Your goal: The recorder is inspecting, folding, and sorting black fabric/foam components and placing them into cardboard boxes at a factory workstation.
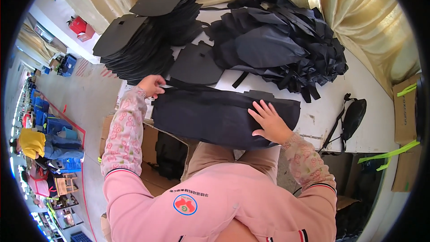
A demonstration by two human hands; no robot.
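Black cloth (215, 118) lies in front of us, along the near edge of the worktop (369, 83) and partly over it. Where are our hands?

Our right hand (271, 122) lies flat on the cloth's right part, fingers spread wide. Our left hand (152, 86) is at its far left corner, fingers curled, thumb and forefinger close together; we can't tell whether they pinch the edge.

How should we handle it well?

We'd press with the whole palm rather than the tips, so that it doesn't slide, and draw the corner outward gently. Such soft fabric would probably crease under a hard tug, and the overhang could drag it toward us.

And the dark strip (260, 94) peeping out beyond its far side?

It looks stiffer; we'd check that it lies flat. Beyond it and to the left is a loose panel (197, 65), matt and smooth.

Toward the far left corner, similar panels rise in two fanned stacks (134, 47), rounded, slotted on top.

Along the far edge sits a rumpled heap of cloth pieces (277, 45), faintly shiny. Toward the near right corner lies a slim strapped pouch (354, 117).
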